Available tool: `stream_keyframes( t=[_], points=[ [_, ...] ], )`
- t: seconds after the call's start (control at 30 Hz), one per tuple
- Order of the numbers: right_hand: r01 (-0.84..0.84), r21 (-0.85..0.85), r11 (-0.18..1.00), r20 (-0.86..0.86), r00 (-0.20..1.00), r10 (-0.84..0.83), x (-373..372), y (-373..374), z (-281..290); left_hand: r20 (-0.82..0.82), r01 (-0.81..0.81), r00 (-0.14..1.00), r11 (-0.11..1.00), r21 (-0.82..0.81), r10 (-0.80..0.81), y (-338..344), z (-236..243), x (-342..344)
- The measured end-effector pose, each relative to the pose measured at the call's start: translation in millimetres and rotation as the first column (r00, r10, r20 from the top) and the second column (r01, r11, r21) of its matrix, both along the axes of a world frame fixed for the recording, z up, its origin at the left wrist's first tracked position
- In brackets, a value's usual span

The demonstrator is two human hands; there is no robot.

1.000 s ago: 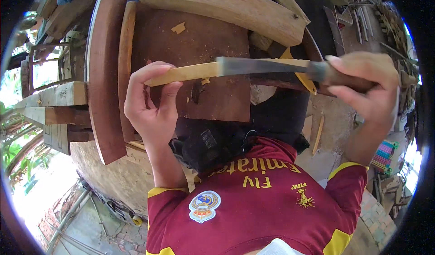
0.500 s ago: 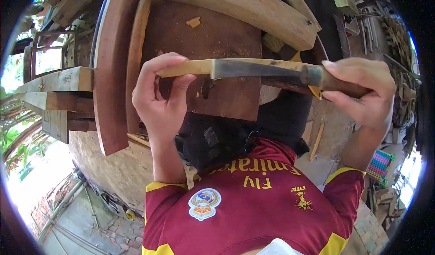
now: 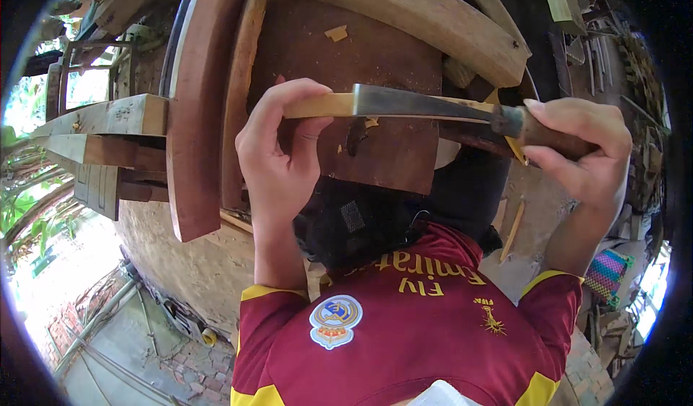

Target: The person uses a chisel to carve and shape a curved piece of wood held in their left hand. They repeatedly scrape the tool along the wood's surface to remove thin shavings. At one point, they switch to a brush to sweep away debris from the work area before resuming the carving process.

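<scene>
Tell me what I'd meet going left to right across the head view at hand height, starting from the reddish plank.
Reddish plank, left hand, exposed end of the wood strip, knife blade, right hand.

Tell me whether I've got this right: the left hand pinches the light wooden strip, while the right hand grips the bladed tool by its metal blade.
One thing is wrong: the right hand grips the bladed tool by its brown handle, as the head view shows. The left hand does pinch the light wooden strip.
</scene>
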State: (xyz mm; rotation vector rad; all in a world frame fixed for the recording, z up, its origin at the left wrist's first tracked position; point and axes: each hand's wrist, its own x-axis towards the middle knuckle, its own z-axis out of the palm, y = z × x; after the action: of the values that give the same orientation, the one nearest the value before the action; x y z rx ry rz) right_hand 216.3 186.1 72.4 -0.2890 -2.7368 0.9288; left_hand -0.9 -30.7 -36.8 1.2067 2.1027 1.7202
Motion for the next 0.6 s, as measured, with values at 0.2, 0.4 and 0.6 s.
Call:
stream_keyframes(
  t=[0.2, 0.4, 0.6],
  points=[
    [0.066, 0.037, 0.997, 0.001, 0.998, -0.066, 4.8, -5.0, 7.3, 0.125, -0.008, 0.992, 1.0, 0.018, 0.006, -0.7, 6.2, 3.1],
    [0.092, 0.15, 0.984, 0.02, 0.995, -0.096, 1.4, -8.3, 13.2, 0.137, 0.049, 0.989, 0.997, 0.067, -0.058, 3.5, -0.3, -0.9],
    [-0.063, 0.026, 0.998, -0.06, 0.996, 0.065, -24.7, -5.2, 2.6, 0.151, 0.051, 0.987, 0.997, 0.054, -0.059, -0.2, 0.2, -2.1]
  ],
)
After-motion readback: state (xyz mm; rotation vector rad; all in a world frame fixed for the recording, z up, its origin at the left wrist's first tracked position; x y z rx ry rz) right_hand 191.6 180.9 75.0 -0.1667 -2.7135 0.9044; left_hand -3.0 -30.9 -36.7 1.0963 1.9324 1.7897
